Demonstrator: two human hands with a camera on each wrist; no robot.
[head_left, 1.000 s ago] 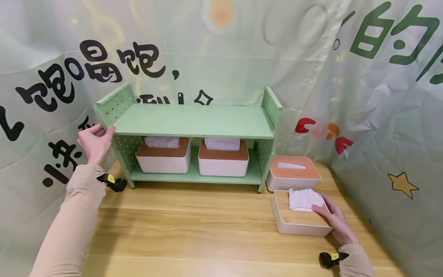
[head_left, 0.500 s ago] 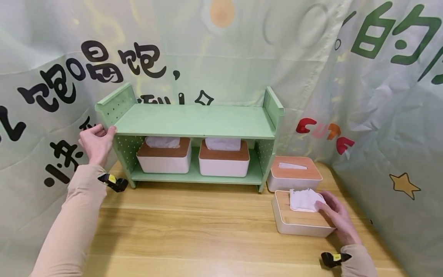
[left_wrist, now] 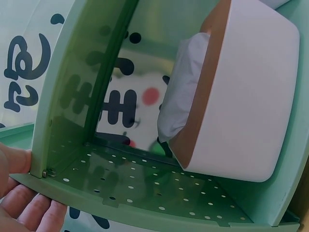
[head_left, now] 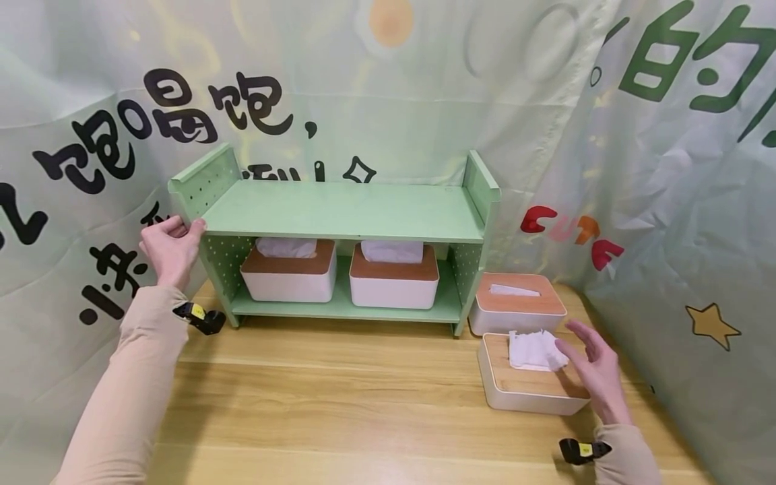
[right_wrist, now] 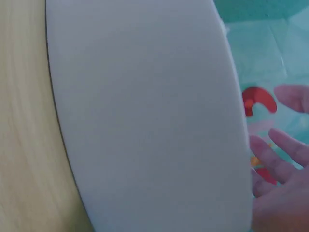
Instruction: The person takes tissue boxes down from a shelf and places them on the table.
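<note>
My left hand grips the left side panel of a green two-tier shelf, thumb on the front edge and fingers around the outside, as the left wrist view also shows. At the right, my right hand hovers by the near tissue box, fingers spread and holding nothing. That box is white with a wooden lid, and a tissue sticks up from its slot. In the right wrist view the white box side fills the middle, with the spread fingers beyond its edge.
Two more tissue boxes, a left one and a right one, stand on the lower shelf tier. Another tissue box sits right of the shelf, behind the near one. Printed curtains enclose the wooden table behind and at both sides.
My right hand has let go of the near tissue box, lifting slightly with its fingers spreading. The box stays in place. My left hand keeps its grip on the shelf.
</note>
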